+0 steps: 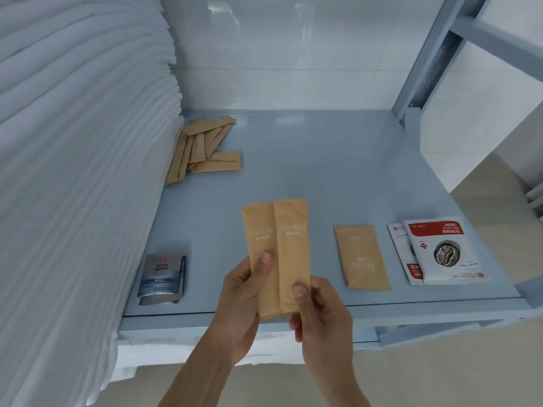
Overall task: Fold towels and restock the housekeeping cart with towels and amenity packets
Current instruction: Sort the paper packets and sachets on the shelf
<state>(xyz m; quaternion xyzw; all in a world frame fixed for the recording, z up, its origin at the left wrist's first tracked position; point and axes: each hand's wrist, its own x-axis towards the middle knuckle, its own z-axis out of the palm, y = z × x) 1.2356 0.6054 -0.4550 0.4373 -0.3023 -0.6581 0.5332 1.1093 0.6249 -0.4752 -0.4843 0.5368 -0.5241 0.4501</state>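
Head view: two tan sachets held upright, side by side and slightly overlapping, above the front of the cart shelf; left hand pinching the left sachet's lower half under the thumb, right hand closed likewise on the right one. Likely light, thin, bendable and a little slick, so best gripped flat by the lower half, not the edge. Towels stacked at left, loose sachet pile at the back beside them.

A hotel housekeeping storeroom: white tiled walls, a grey metal cart shelf beyond the hands, stacked white towels left of them, coffee sachets alongside.
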